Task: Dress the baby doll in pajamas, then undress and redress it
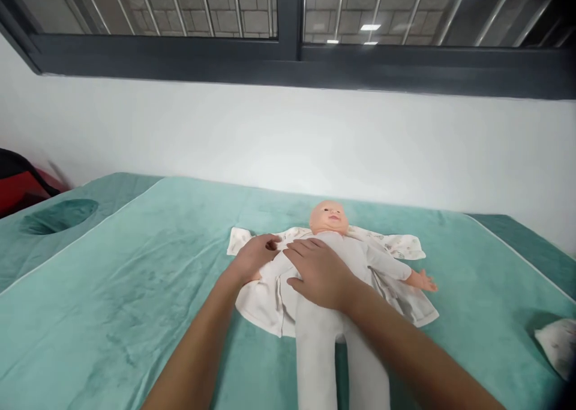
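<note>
Curls left hand (260, 255) into a half-closed grip over the sleeved right arm of the doll (324, 323); cannot confirm any hold on arm or cloth. Lays right hand (321, 272) loosely open on the doll's torso, thumb apart, grasping nothing visible. Lies face-up in a white suit, on a spread, unfastened patterned jacket (263, 311), atop the green cover (135, 278). Appears to be at the step of positioning the right arm against the jacket. Seems to call next for a light, sure hold on that arm, with torso steadied.
</note>
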Demonstrator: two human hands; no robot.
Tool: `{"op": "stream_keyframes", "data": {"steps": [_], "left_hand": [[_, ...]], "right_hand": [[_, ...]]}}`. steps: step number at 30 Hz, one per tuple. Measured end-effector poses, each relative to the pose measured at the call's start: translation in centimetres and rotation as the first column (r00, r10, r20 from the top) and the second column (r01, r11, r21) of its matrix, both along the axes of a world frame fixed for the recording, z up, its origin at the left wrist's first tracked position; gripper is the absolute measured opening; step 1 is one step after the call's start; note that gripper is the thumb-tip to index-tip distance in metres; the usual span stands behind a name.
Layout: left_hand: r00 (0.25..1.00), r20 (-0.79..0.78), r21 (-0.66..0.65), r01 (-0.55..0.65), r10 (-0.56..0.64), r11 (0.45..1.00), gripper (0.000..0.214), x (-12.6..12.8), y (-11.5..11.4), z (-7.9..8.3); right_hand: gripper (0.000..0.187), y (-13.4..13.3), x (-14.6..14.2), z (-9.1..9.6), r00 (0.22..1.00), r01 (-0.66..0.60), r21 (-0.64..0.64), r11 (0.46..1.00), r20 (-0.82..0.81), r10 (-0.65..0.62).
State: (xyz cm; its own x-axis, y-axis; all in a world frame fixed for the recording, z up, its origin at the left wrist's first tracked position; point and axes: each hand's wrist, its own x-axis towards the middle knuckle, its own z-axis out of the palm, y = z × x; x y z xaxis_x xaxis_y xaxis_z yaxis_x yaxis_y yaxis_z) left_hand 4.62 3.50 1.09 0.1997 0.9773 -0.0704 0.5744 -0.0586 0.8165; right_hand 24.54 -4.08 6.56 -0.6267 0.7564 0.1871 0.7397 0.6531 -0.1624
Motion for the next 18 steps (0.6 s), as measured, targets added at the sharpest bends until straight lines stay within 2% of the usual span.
{"op": "stream_keyframes", "data": {"steps": [2,4,6,10,12,15,18], "left_hand": [[0.995,-0.077,0.039,0.066,-0.063,0.997,0.026,-0.4,0.2,-0.2],[0.984,-0.153,0.079,0.105,-0.092,0.991,0.016,-0.8,0.5,-0.3],[0.984,-0.154,0.098,0.108,-0.092,0.989,0.016,-1.2,0.6,-0.4],[0.995,0.036,0.084,0.095,-0.098,0.992,0.017,-2.0,0.5,-0.7],[0.981,0.157,0.071,0.101,-0.111,0.992,0.012,-2.4,0.4,-0.8],[0.935,0.343,0.011,0.094,-0.092,0.995,0.024,-2.8,0.5,-0.8],[0.846,0.533,-0.106,0.05,0.014,0.993,0.036,-3.3,0.4,-0.6]], "right_hand": [[0.033,1.8,-1.6,0.0,0.993,-0.008,-0.039,0.999,0.121,0.013],[0.039,3.3,-3.1,-0.3,0.977,0.005,-0.07,0.998,0.211,0.01],[0.047,4.4,-4.5,-0.8,0.962,0.007,-0.093,0.996,0.272,0.019],[0.057,5.3,-5.8,-1.7,0.949,-0.018,-0.094,0.995,0.312,0.047],[0.055,5.1,-5.7,-1.7,0.952,-0.019,-0.075,0.997,0.302,0.041],[0.044,4.4,-4.8,-1.0,0.958,-0.025,-0.037,0.999,0.286,0.035],[0.04,3.8,-3.5,0.1,0.966,0.056,0.009,0.998,0.25,-0.056]]}}
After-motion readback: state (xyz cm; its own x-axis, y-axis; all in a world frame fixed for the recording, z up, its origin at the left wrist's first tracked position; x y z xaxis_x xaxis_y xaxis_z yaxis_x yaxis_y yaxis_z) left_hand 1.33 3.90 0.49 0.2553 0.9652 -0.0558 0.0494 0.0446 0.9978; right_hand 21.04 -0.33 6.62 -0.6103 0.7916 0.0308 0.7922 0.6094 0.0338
